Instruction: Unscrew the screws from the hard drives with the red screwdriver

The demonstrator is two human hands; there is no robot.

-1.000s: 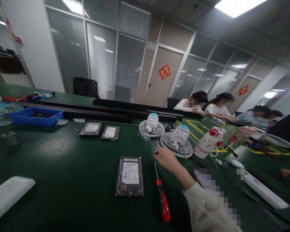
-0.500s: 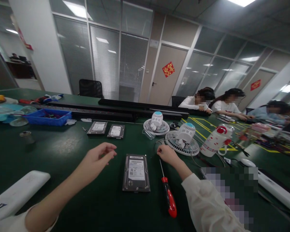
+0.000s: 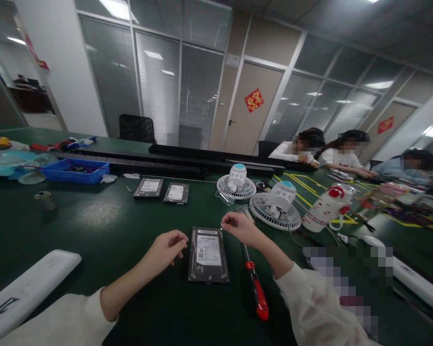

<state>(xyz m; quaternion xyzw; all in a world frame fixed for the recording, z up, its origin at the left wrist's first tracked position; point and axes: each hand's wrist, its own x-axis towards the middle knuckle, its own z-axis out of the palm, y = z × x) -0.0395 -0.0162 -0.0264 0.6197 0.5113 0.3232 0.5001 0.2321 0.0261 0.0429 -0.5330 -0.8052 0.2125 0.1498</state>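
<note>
Green table [image 3: 155, 307]: hard drive [image 3: 208, 254] being flanked

Toward the surface's near edge, the drive is being bordered by the loosely half-curled left hand [image 3: 170, 246], nothing visibly being held, and at its far right corner by the pinched right hand [image 3: 241, 229], whose contents cannot be told.

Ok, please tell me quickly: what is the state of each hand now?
Left hand: open, loosely curled beside the hard drive, holding nothing visible.
Right hand: curled in; whether it holds something small cannot be told.
</note>
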